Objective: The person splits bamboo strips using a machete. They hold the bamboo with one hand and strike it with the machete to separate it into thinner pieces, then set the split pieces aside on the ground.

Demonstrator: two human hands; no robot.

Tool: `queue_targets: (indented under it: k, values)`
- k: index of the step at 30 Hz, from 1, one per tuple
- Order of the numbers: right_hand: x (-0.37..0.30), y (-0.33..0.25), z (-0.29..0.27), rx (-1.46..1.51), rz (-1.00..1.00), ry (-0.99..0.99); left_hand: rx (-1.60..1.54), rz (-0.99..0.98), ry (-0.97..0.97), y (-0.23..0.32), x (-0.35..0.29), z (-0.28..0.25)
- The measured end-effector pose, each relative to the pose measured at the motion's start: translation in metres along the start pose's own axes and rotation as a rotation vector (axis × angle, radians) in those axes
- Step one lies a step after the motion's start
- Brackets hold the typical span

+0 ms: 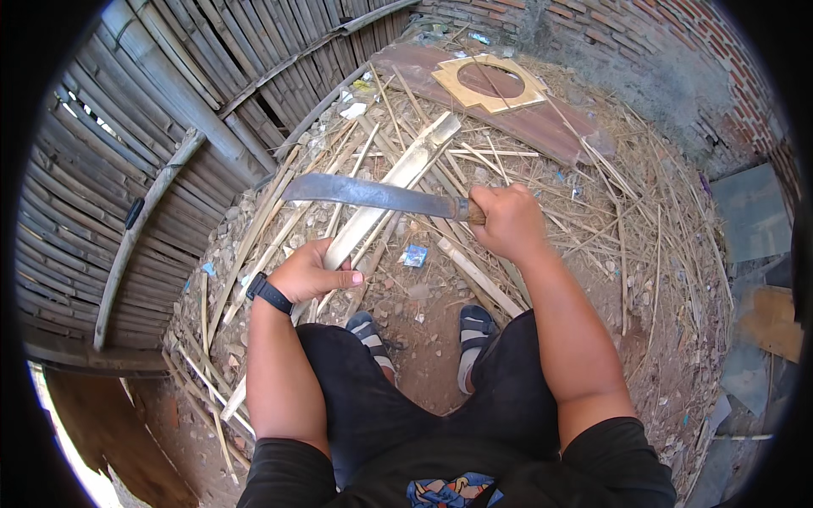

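Observation:
My right hand (508, 220) is closed round the short wooden handle of a machete (373, 193). Its broad grey blade points left and lies across a pale split bamboo piece (394, 182); whether it touches the bamboo I cannot tell. With my left hand (309, 273) I grip the lower part of that bamboo, thumb across its near face. The piece slants up and away to the right, its far end showing a darker, stained patch. A black watch (269, 292) is on my left wrist.
Bamboo strips and sticks (483, 275) litter the dirt around my sandalled feet. A brown board (559, 127) lies farther off, under a yellowish panel with a round hole (470, 80). A bamboo wall (127, 195) stands left, a brick wall (660, 59) far right. A blue wrapper (413, 256) lies ahead.

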State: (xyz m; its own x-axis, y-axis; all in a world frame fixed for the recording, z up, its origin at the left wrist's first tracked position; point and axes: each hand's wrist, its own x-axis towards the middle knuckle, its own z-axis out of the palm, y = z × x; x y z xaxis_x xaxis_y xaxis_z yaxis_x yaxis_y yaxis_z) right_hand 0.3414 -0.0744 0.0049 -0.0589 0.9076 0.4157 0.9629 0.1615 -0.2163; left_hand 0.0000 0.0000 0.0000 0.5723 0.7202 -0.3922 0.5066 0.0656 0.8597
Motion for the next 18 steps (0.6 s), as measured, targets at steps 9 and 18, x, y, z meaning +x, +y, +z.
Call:
queue_targets:
  k: [9, 18]
  values:
    - [0.001, 0.001, 0.007, 0.054, -0.035, 0.007, -0.012, 0.005, 0.024, 0.004, 0.013, 0.004]
    - [0.001, 0.018, 0.005, 0.066, 0.22, -0.058, 0.033, -0.028, 0.033, 0.004, 0.004, 0.0]
